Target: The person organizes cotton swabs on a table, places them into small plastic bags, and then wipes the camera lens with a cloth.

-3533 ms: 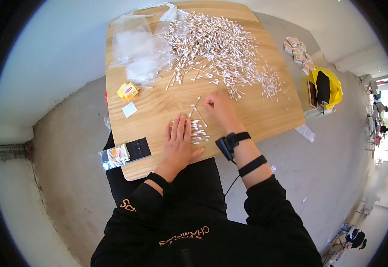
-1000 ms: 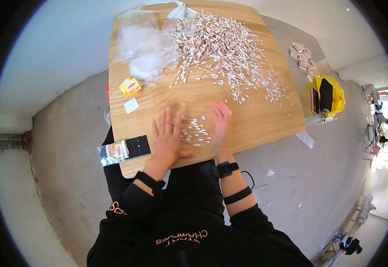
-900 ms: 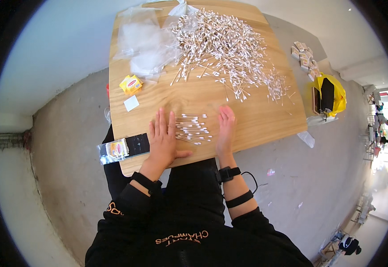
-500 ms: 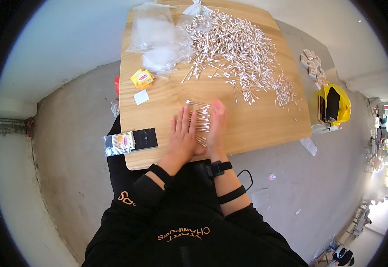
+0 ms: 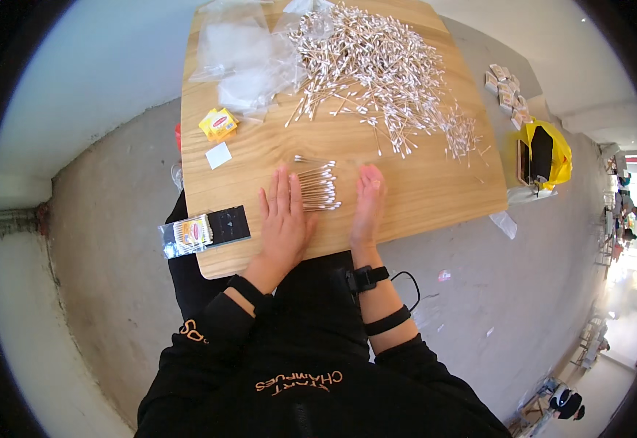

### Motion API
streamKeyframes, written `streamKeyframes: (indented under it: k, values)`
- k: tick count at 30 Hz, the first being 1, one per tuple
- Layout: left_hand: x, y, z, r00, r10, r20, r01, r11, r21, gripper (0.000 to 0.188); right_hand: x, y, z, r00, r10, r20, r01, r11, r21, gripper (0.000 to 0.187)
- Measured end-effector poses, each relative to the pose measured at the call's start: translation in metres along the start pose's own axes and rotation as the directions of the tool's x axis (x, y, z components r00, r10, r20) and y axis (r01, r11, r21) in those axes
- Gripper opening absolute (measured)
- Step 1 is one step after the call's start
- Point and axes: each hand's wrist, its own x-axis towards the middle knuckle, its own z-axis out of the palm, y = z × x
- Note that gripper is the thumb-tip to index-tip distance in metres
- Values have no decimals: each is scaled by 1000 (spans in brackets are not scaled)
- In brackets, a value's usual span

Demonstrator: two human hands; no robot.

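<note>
Shows a row of cotton swabs [image 5: 320, 187] with tips more even than a second ago, suggesting a tidier batch. Lies by the near edge of the counter [image 5: 435, 191], meeting the left hand [image 5: 283, 226], flat and slightly spread; stops short of the right hand [image 5: 368, 208], turned on edge, fingers close; cannot tell if pinching.

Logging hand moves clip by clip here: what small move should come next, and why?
Probably ease the right hand leftward against the small row of cotton swabs. Their right tips look uneven, a gap separates them from that hand, and the left hand sits at their other end, where it could act as a stop.
</note>
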Motion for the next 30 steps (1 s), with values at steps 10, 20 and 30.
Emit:
streamKeyframes:
  k: [10,20,30]
  values:
    - [-4,7,7,993,38,109,-37,999,-17,117,-12,-2,33,976,32,217,-52,995,85,52]
    - [-6,9,-1,973,118,197,-118,993,-15,122,-9,12,26,988,31,150,-64,973,222,60]
    - [5,14,-9,969,140,205,-143,990,0,120,-7,8,22,991,11,132,-34,984,174,58]
